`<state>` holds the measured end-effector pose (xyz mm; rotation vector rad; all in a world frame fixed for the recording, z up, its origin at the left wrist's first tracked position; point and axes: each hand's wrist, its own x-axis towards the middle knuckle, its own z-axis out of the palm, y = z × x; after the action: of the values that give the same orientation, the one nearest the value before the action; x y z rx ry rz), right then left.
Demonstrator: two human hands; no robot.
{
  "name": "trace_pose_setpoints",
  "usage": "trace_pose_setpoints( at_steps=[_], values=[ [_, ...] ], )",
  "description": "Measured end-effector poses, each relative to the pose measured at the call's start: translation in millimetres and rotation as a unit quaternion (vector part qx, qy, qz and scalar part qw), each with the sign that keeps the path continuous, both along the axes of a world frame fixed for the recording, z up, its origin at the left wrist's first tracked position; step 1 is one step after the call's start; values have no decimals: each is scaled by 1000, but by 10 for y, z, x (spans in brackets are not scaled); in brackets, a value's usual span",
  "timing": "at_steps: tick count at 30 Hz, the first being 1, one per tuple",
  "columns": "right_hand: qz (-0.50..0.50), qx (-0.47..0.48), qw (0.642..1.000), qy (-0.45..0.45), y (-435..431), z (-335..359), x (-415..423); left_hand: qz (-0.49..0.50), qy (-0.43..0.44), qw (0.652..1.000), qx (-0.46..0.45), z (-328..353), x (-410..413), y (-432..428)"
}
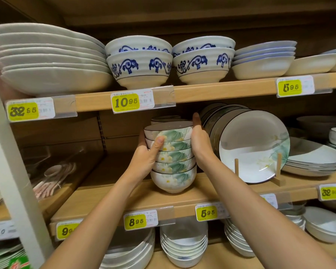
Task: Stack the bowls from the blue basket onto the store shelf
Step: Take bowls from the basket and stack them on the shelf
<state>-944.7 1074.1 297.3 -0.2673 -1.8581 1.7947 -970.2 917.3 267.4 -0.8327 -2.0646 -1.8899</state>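
Note:
A stack of several white bowls with green leaves and yellow flowers (175,158) stands on the middle wooden shelf (109,199), near its front edge. My left hand (146,154) grips the stack's left side, thumb across the front of the upper bowls. My right hand (199,140) lies flat against the stack's right side, fingers straight and pointing up. Another stack of the same bowls (164,119) shows just behind. The blue basket is out of view.
Matching plates (254,144) stand upright in a wooden rack right beside my right hand. The upper shelf holds blue-patterned bowls (140,65) and white plates (49,61). Bagged spoons (54,177) lie at the left. More white bowls (184,245) fill the shelf below.

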Motion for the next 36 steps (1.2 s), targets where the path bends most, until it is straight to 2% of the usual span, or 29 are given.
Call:
trace_pose_setpoints(
  at_steps=[10, 19, 23, 28, 36],
  values=[
    [-38, -24, 999, -15, -42, 13, 4, 3, -11, 1000, 7, -30, 6, 56],
    [-36, -9, 999, -23, -68, 85, 227, -5, -27, 1000, 0, 82, 73, -101],
    [-36, 7, 999, 13, -64, 46, 468, 30, -34, 999, 4, 177, 298, -263],
    [-64, 23, 993, 100, -90, -73, 767, 50, -57, 997, -4, 150, 795, -517],
    [-13, -69, 985, 159, -519, -403, 1424, 106, -112, 985, 71, -339, 1863, -1123]
  ],
)
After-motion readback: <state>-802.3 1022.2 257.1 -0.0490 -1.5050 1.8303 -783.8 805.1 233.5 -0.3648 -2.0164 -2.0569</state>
